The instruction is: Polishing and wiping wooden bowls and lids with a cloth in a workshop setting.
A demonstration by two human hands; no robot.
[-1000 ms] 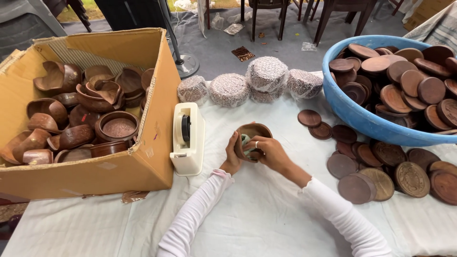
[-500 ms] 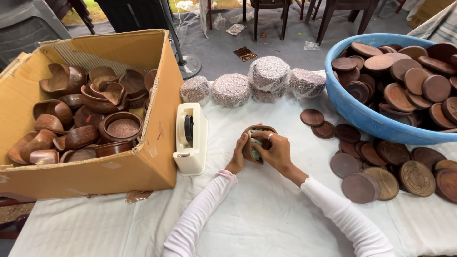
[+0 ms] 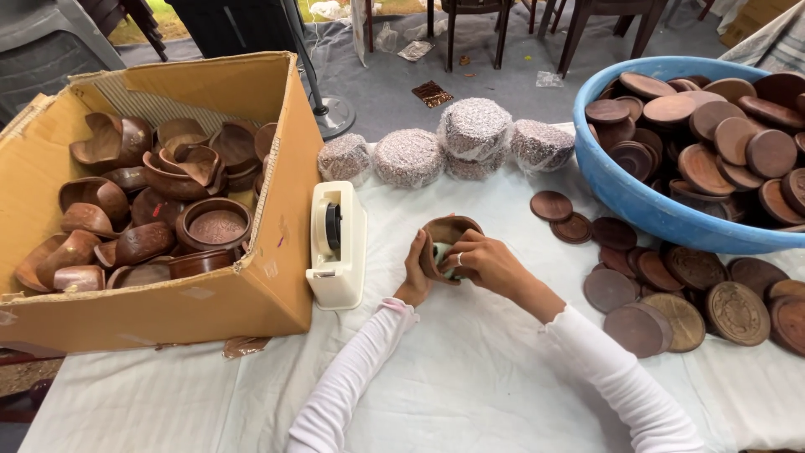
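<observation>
Hands meet at mid-desk in the head view: the left hand (image 3: 416, 273) cups the side of a small round dark-brown wooden bowl (image 3: 449, 235), tipped on edge, while the right hand (image 3: 485, 262) presses a pale green-white wad (image 3: 443, 256) into its mouth. Over the last second the bowl has shifted slightly toward the cream tape dispenser (image 3: 337, 245), the packing grip unchanged. Four white mesh-wrapped bundles (image 3: 474, 130) stand behind. One cardboard box (image 3: 277, 243) holds many carved bowls; one blue plastic tub (image 3: 646, 201) holds lids; roughly fifteen flat brown wooden discs (image 3: 637, 327) lie loose on the white-covered desk (image 3: 470, 394).
</observation>
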